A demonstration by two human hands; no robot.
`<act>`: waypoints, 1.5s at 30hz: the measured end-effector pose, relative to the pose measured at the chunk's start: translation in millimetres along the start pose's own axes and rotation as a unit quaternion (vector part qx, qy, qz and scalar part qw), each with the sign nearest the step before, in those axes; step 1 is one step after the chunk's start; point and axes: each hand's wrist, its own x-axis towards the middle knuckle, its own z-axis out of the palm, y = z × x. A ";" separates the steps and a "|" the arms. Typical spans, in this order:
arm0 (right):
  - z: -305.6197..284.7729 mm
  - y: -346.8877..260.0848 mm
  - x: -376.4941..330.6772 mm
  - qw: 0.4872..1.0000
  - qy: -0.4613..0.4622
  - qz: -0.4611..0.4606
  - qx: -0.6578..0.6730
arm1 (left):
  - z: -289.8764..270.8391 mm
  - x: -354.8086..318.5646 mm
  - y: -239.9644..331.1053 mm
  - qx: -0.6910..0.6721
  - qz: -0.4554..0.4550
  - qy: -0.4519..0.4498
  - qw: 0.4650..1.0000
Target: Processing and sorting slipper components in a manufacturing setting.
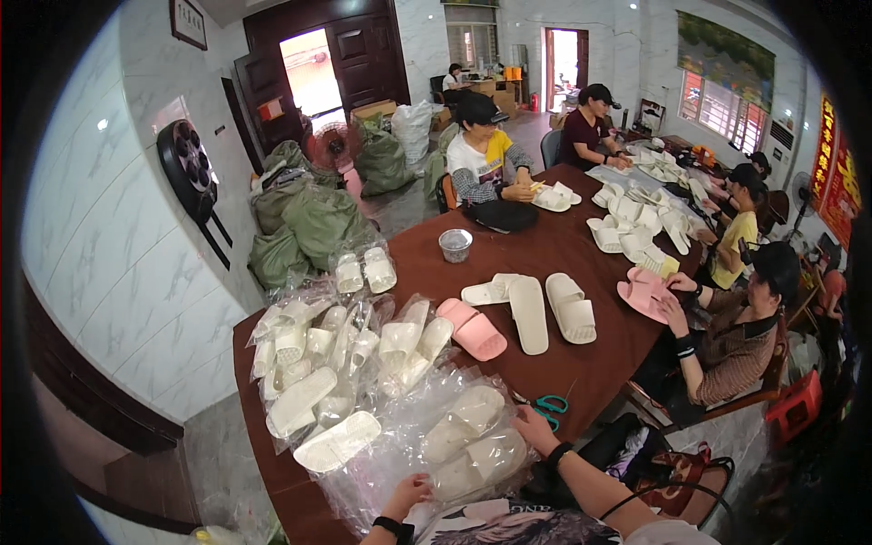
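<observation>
A pair of cream slippers [463, 422] in a clear plastic bag [454, 395] lies at the table's near edge, between my hands. My left hand [409, 493] is at the bag's lower left, its curled fingers on the plastic. On the bag's right side, my right hand [536, 429] has its fingers closed at the edge, next to the slipper. Teal-handled scissors [550, 407] rest just beyond my right hand. To the left, several bagged cream slippers [300, 400] are heaped. Ahead lie a pink slipper [472, 329] and loose cream slippers [529, 316].
A brown-covered table [409, 259] stretches away, with a small clear tub [455, 245] on it. At right a person [740, 336] handles a pink slipper [643, 295]. Other people sit around a pile of cream slippers [636, 213]. Green sacks [322, 222] stand on the floor at left.
</observation>
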 end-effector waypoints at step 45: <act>-9.2 -46.0 -18.7 0.921 -0.208 0.037 0.327 | 36.7 -21.5 45.2 -0.339 0.169 0.069 0.923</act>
